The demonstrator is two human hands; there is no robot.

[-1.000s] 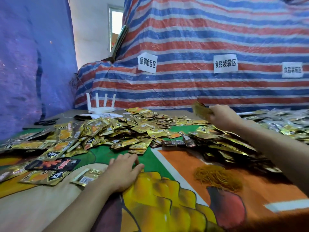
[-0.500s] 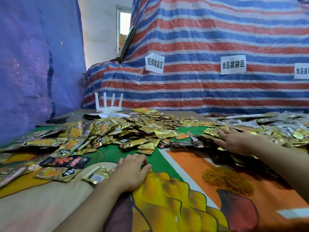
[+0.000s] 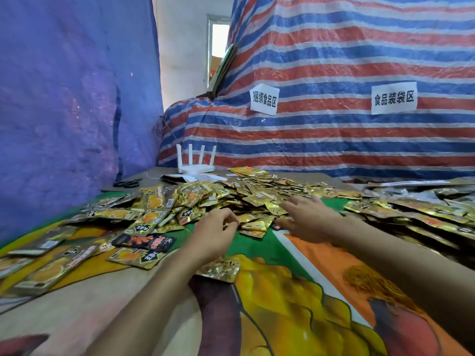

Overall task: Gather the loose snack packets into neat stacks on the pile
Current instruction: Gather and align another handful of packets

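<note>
Loose gold snack packets [image 3: 231, 196] lie heaped across the middle of the printed table cloth [image 3: 282, 291]. My left hand [image 3: 213, 235] hovers at the heap's near edge, fingers curled beside a small stack of gold packets [image 3: 254, 226]. Whether it grips one is unclear. My right hand [image 3: 308, 219], blurred, has its fingers spread just above the heap, right of that small stack, and holds nothing. A single gold packet [image 3: 221, 269] lies on the cloth under my left wrist. A second, darker spread of packets [image 3: 424, 214] fills the right side.
Larger gold packets and a black packet [image 3: 145, 241] are scattered at the left. A white router [image 3: 195, 160] and black scissors [image 3: 127, 183] sit at the table's far end. Striped tarpaulin with paper labels [image 3: 264, 98] closes the back; blue tarpaulin closes the left.
My right hand put its packets down on the right pile, then swung left to the middle heap. My left hand lifted off the cloth and moved forward to the heap's edge.
</note>
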